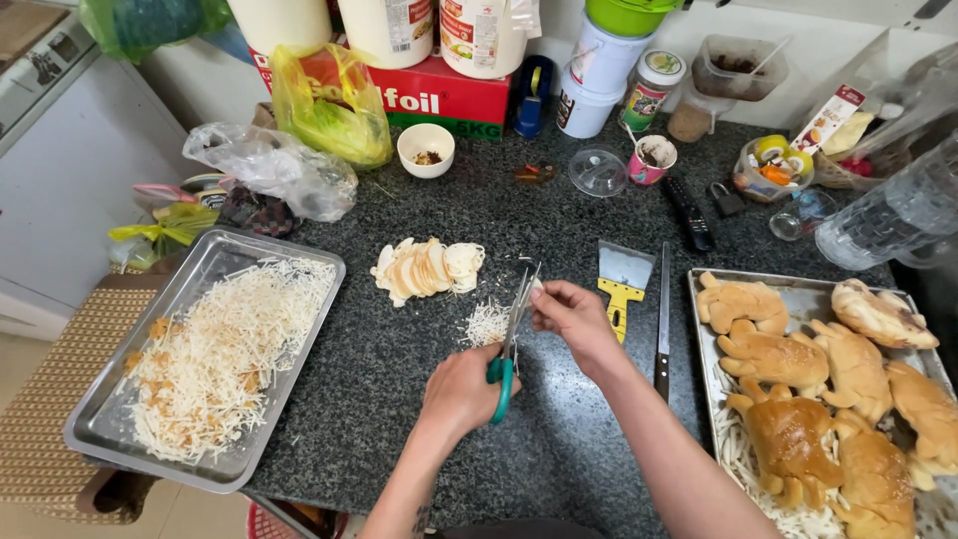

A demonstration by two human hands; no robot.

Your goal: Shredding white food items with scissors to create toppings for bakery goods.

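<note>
Speckled dark granite makes up the counter (pixel 399 399), and everything here is placed from the scissors (pixel 511 334) at its middle. Far to their left a steel tray (pixel 205 262) hangs over the counter edge, heaped with fine pale shreds (pixel 225 349). Up and left of the scissors lies a fanned stack of thin pale slices (pixel 424 268), and just left of the blades sits a small heap of fresh cuttings (pixel 487 323). The left hand (pixel 461 391) is closed around the green handles, the blades running up and slightly right, away from the body. The right hand (pixel 573 315) pinches a small pale piece (pixel 538 286) at the blade tips, so that piece lies just right of the scissors' far end and this hand is the nearer one. Whether the blades are parted or closed I cannot tell. Nothing stands between hands and slices. Right of the scissors lie a yellow-handled scraper (pixel 621 282) and a long knife (pixel 663 319), both pointing away, then a second tray (pixel 699 299) of golden shaped buns (pixel 798 399).
</note>
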